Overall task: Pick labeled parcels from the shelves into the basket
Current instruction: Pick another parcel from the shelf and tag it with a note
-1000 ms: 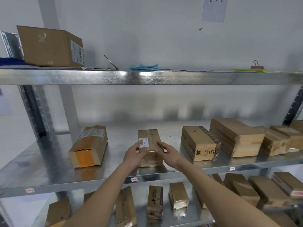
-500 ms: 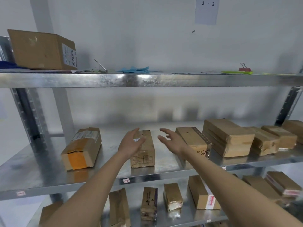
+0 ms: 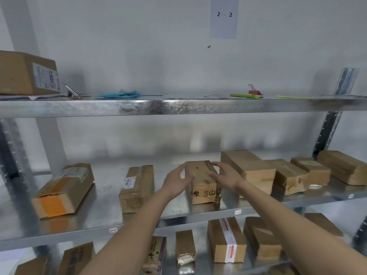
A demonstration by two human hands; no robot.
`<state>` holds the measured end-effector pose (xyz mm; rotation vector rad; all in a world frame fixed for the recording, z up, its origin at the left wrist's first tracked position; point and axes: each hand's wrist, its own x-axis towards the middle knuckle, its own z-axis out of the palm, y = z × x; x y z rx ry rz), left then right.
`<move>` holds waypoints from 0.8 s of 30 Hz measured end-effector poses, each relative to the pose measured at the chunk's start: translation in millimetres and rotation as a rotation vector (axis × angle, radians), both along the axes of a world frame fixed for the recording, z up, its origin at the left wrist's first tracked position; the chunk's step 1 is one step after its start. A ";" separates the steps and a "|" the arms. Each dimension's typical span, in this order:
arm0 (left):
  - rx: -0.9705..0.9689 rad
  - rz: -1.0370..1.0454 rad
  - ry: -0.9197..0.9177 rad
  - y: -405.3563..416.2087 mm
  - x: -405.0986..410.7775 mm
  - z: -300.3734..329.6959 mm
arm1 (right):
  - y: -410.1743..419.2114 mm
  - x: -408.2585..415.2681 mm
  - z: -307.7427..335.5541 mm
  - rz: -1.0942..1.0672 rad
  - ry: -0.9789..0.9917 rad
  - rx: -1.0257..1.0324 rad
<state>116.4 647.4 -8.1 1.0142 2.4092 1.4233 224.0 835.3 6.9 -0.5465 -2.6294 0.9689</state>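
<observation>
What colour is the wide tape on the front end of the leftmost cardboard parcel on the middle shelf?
Orange wide tape, clearest in the head view.

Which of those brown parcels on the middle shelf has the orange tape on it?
The leftmost parcel on the middle shelf. A broad orange band covers its near end; the others show plain brown ends or white labels.

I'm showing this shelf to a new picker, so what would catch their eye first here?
Both hands, left hand and right hand, reach with open fingers to either side of a brown parcel with printed characters on its front, mid-shelf. Left of it lie a white-labelled parcel and one with orange tape. A "2 - 2" sign hangs on the wall above.
</observation>
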 end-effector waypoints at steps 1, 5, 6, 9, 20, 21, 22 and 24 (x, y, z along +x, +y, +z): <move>-0.010 0.009 -0.018 7.5 3.6 -5.3 | 7.4 0.3 -6.1 0.012 -0.008 -0.041; -0.040 0.046 -0.071 29.2 13.0 -22.0 | 20.8 2.1 -22.5 0.067 -0.027 -0.118; -0.035 0.053 -0.081 33.9 13.6 -25.2 | 24.1 0.3 -27.3 0.085 -0.027 -0.127; -0.017 0.075 -0.120 45.9 13.6 -34.2 | 35.1 -7.1 -41.7 0.140 -0.027 -0.202; 0.129 0.162 -0.245 58.8 23.3 -45.7 | 42.9 -13.6 -61.7 0.155 0.143 -0.361; 0.141 0.167 -0.256 57.5 24.6 -44.9 | 42.1 -12.7 -61.8 0.152 0.159 -0.354; 0.147 0.168 -0.266 55.8 25.7 -43.9 | 41.1 -11.5 -61.0 0.145 0.165 -0.339; 0.158 0.168 -0.291 51.6 29.7 -39.3 | 38.0 -7.0 -57.7 0.116 0.173 -0.304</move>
